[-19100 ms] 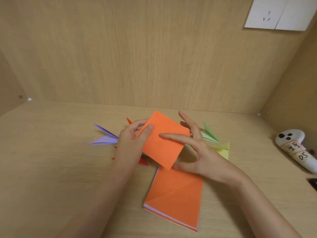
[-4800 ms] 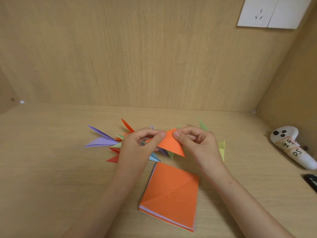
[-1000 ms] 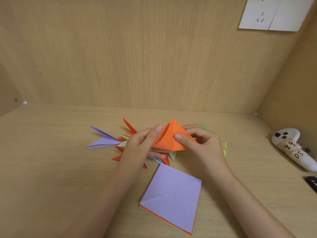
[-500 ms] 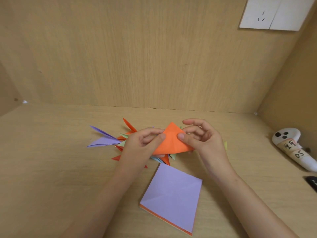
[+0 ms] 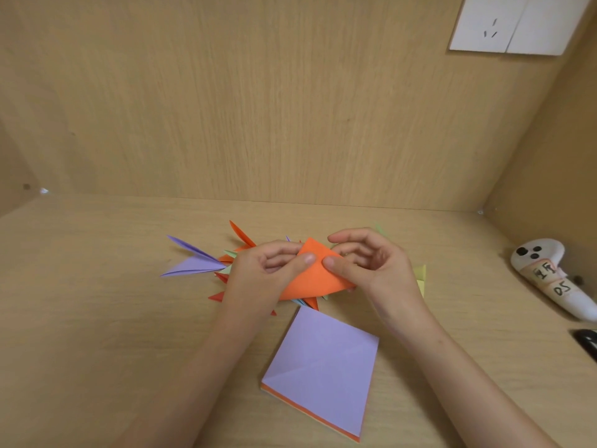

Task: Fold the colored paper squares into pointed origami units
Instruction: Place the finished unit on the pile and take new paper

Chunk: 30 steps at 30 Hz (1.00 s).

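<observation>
I hold a partly folded orange paper (image 5: 311, 274) above the wooden desk. My left hand (image 5: 261, 276) pinches its left side, thumb on top. My right hand (image 5: 374, 266) pinches its right side with the thumb, the other fingers curled above. Behind and under my hands lies a pile of finished pointed units: a purple one (image 5: 193, 261) at the left, an orange one (image 5: 240, 234), red tips (image 5: 217, 296), a yellow-green one (image 5: 421, 274) at the right. A stack of paper squares (image 5: 323, 367), purple sheet on top, lies in front of me.
A white controller (image 5: 549, 273) with a handwritten label lies at the right by the side wall. A dark object (image 5: 588, 342) shows at the right edge. Wooden walls close the desk at the back and right; a white socket plate (image 5: 517, 22) is mounted up high.
Over the last second the orange paper has been pressed flatter between my thumbs. My right fingers lifted off it and curled above. Earlier the stack's top sheet was orange; now it is purple.
</observation>
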Each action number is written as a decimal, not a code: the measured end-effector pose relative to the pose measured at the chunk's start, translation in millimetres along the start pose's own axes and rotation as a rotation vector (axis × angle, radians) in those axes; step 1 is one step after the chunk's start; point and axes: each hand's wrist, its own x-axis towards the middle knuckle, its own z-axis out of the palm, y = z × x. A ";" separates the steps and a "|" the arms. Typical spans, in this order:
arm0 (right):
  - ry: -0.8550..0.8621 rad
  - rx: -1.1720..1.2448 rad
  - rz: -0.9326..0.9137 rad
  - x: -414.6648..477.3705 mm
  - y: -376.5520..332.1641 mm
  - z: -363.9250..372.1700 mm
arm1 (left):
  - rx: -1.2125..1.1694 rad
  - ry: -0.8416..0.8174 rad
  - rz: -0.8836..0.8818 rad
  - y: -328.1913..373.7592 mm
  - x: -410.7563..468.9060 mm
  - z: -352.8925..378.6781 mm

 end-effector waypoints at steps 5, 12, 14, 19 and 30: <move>0.008 -0.005 0.002 -0.2 -0.3 -0.2 | -0.007 0.027 -0.016 1.0 -1.2 0.8; 0.043 0.015 0.012 -0.5 0.4 -0.3 | -0.034 0.068 -0.039 1.8 -1.6 1.1; 0.070 0.020 0.038 -0.7 -1.2 -1.3 | -0.075 0.097 -0.054 2.6 -1.1 0.1; -0.030 -0.038 0.178 -3.6 1.1 3.7 | -0.233 0.151 -0.078 5.0 -0.9 -1.5; 0.006 0.045 0.158 -7.6 1.2 10.0 | -0.308 0.105 -0.074 2.4 -2.9 4.1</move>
